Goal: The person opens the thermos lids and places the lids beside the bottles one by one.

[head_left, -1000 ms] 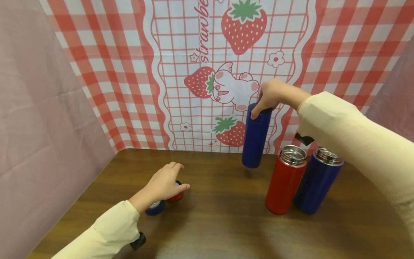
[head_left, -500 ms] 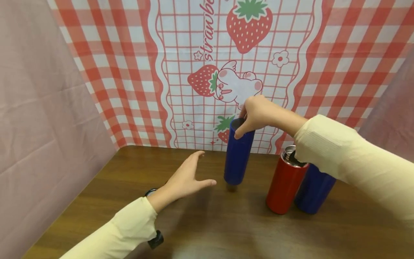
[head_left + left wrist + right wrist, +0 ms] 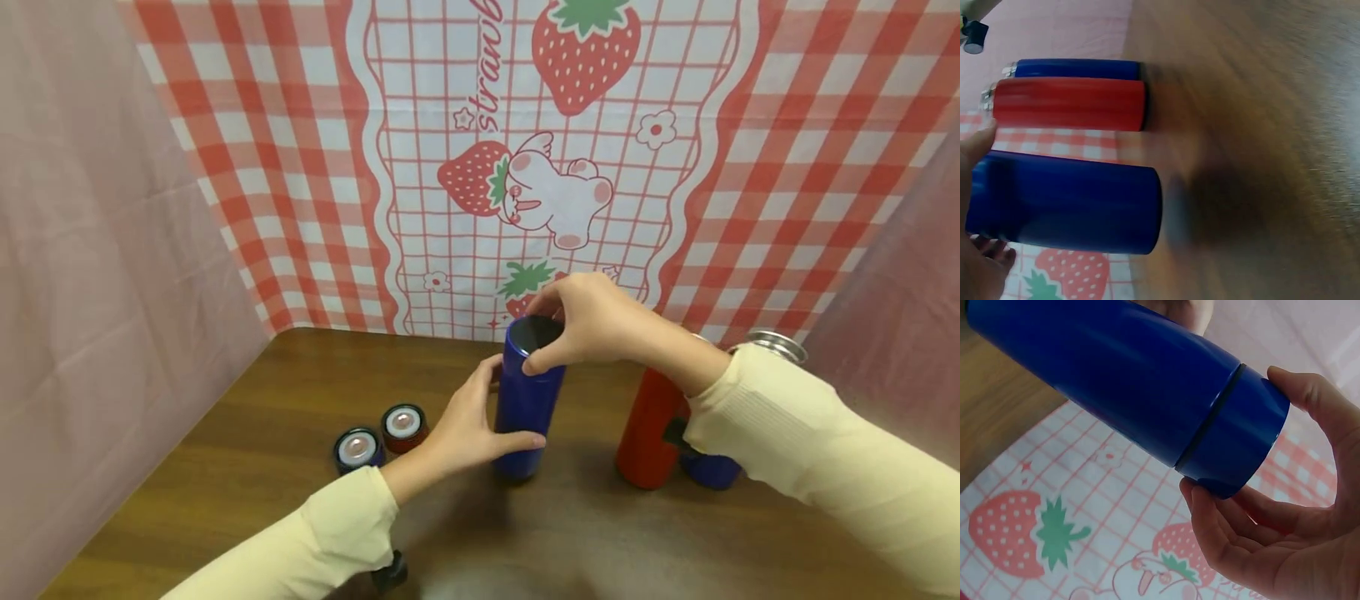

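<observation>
A blue thermos bottle (image 3: 525, 417) hangs just above the table, slightly tilted, its black top end facing up. From above, my right hand (image 3: 600, 321) grips its upper end between thumb and fingers; the right wrist view shows a seam (image 3: 1210, 419) below that gripped blue end. My left hand (image 3: 468, 425) is round the lower body, thumb across the front and fingers behind. In the left wrist view, the thumb (image 3: 982, 140) and curled fingers (image 3: 997, 253) lie on either side of the bottle (image 3: 1072, 203). Whether the thumb presses on it is unclear.
A red bottle (image 3: 648, 429) stands on the right, partly behind my right forearm. Beside it is a second blue bottle (image 3: 712, 471) with a bare steel neck (image 3: 776, 343). Two lids, one blue-sided (image 3: 358, 450) and one red-sided (image 3: 403, 425), lie left on the wooden table (image 3: 247, 467).
My right hand has brought the blue thermos bottle left, down and nearer. My left hand has moved right from over the lids and now surrounds the bottle's body, uncovering both lids.
</observation>
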A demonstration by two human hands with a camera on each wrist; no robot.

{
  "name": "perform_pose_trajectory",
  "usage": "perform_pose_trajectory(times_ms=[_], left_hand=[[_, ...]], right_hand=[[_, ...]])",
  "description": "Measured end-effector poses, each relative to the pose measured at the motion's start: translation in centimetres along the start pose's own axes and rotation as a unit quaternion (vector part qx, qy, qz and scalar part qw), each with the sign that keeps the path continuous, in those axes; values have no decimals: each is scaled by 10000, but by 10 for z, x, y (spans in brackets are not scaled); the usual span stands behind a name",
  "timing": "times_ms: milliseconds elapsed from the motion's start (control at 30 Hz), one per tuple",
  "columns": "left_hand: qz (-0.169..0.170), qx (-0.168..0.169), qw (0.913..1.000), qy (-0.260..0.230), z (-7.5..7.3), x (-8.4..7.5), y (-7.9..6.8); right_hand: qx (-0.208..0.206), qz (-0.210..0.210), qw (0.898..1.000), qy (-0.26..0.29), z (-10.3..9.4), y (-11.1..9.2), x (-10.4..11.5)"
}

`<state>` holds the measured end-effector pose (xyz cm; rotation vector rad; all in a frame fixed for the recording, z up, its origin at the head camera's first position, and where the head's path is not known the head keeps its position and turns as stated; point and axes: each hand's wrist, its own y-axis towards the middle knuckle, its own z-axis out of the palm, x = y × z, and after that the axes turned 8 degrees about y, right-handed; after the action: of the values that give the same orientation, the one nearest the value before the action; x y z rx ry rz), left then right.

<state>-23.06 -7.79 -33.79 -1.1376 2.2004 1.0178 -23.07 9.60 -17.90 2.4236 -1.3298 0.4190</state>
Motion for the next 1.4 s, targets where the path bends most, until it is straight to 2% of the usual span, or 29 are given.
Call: perform_pose_trajectory(times_ms=[233,400,500,600,867,967,1200,1400], left_hand=[[407,-422,9973,-438,10,2,-12],[529,-453,9968,-391,12,2,-21],[566,-473,9965,-386,12,3,-26],[601,-421,9959,-520,12,2,-28],[520,-77,9958,-750,10,-1,-31],[366,49,9958,-836,7,-3,-30],[-283,-108,9934,-1105,9,-6,-33],[-127,66,9938,-1101,8,-3,-29]], right_hand=[[-285,-361,9979,463,16,-16,-2],[-705,-776,9911,822,35,-30,-12],[-1036,-1020,9836,1071,47,-37,-18],[-1199,-1060,9779,1344,57,-42,-22],[-1066,-989,9621,2308,73,-48,-29],[-993,-949,9533,2688,76,-49,-30],[-865,-784,9327,3413,82,-49,-32],[-697,-946,9240,3638,84,-46,-35]])
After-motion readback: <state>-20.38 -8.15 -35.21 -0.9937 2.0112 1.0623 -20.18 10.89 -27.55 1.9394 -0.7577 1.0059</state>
